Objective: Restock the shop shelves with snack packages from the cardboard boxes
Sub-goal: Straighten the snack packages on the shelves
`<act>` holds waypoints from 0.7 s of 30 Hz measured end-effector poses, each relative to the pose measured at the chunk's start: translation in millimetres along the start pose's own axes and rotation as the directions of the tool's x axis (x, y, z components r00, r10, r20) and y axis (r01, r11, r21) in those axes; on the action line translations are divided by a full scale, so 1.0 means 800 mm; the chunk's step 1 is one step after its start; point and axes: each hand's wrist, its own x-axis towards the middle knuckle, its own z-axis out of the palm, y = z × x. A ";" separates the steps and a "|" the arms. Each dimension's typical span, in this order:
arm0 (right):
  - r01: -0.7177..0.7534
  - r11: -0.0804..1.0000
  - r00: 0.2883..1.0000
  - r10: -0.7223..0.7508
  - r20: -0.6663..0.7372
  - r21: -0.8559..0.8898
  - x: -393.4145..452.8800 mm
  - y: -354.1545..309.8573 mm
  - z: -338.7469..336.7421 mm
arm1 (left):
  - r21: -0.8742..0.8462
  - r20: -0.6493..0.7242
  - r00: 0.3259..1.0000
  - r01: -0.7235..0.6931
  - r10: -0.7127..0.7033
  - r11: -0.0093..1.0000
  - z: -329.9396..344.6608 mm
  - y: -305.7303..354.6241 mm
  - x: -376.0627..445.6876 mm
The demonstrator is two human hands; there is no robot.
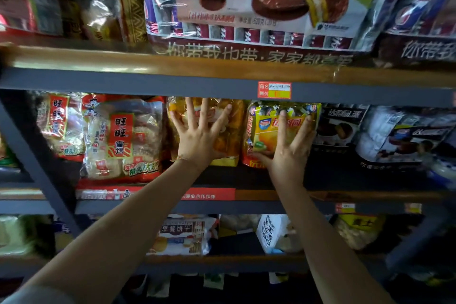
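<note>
I saw the shelving unit [172,81] filling the view, its middle shelf packed along the front edge. The left hand [197,138] lay flat, fingers spread, against an orange snack bag [229,136]. Just beside it, the right hand [288,153] pressed splayed fingers on a yellow snack bag [266,131], thumb under its lower edge.
</note>
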 end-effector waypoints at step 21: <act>0.020 0.968 0.977 0.034 -0.211 0.251 -0.070 -0.095 -0.033 | -0.303 -0.143 0.934 0.273 -0.327 0.913 -0.053 -0.105 -0.114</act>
